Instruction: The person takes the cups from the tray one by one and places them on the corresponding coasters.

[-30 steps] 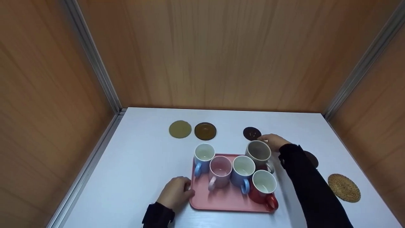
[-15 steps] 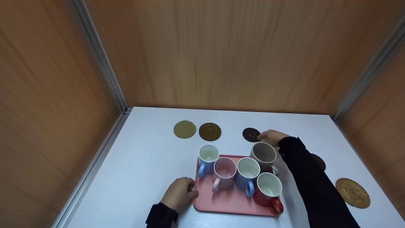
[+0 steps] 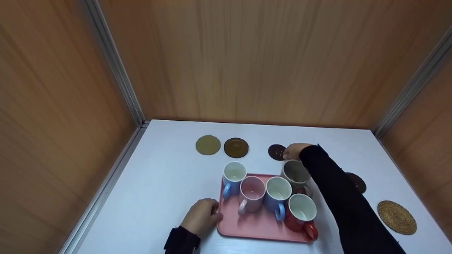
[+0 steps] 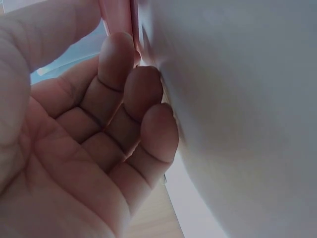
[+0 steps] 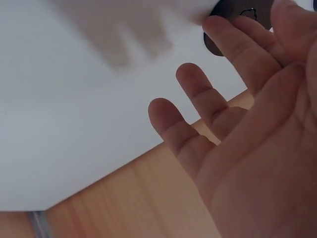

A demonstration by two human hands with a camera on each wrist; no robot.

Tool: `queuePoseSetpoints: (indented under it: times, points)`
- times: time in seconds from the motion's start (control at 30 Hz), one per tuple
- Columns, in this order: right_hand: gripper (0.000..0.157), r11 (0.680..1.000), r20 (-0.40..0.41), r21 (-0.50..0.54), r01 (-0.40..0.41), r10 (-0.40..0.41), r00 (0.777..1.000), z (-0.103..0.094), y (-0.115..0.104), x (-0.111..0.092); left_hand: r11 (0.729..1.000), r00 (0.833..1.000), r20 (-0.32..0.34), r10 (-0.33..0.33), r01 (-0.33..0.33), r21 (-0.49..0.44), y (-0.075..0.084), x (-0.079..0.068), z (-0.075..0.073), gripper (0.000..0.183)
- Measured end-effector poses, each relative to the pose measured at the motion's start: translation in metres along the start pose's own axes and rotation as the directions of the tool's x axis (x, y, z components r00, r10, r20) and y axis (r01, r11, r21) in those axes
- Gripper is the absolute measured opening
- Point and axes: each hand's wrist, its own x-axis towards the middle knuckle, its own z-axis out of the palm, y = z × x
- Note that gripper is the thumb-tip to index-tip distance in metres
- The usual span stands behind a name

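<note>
My left hand [image 3: 200, 218] grips the left edge of the pink tray [image 3: 254, 231]. In the left wrist view its fingers [image 4: 119, 57] curl at the tray's rim, close to the table. My right hand [image 3: 296, 151] reaches past the tray's back right corner and touches the right edge of a dark round coaster [image 3: 276, 152]. In the right wrist view its fingers [image 5: 237, 49] are extended, with the fingertips at the coaster [image 5: 214, 44]. On the tray stand two blue mugs [image 3: 231, 184], a pink mug [image 3: 250, 203], a red mug [image 3: 293, 219] and a grey-brown mug [image 3: 295, 173].
An olive coaster [image 3: 208, 145] and a brown coaster [image 3: 236, 147] lie at the back left. Another dark coaster [image 3: 357, 182] sits partly behind the right sleeve, and a woven coaster [image 3: 397, 217] lies at the right. Wooden panels [image 3: 261, 63] enclose the white table [image 3: 159, 169].
The dark coaster at my right hand has slid left across the table, along with that hand. My left hand stays at the tray's edge. The head view has shifted slightly.
</note>
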Motion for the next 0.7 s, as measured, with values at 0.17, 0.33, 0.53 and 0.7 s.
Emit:
queuePoseSetpoints:
  times: [0.17, 0.33, 0.53, 0.7]
  points:
    - [0.039, 1.0, -0.025, 0.0, 0.004, -0.004, 1.0, 0.002, 0.003, 0.002, 1.0, 1.0, 0.014, -0.005, 0.005, -0.003, 0.002, 0.0, 0.0, 0.011]
    - [0.04, 1.0, -0.089, 0.003, 0.007, -0.007, 0.996, 0.004, 0.009, 0.001, 1.0, 1.0, 0.005, 0.002, -0.002, 0.007, 0.004, 0.001, 0.001, 0.013]
    - [0.047, 0.997, 0.002, 0.082, -0.008, 0.007, 1.0, 0.006, 0.01, -0.004, 1.0, 1.0, 0.019, -0.014, 0.014, 0.0, 0.006, 0.0, 0.0, 0.012]
    - [0.044, 0.994, -0.126, 0.087, 0.068, -0.057, 0.99, 0.007, 0.022, -0.01, 1.0, 0.999, 0.034, -0.014, 0.014, -0.012, 0.007, 0.001, 0.001, 0.013]
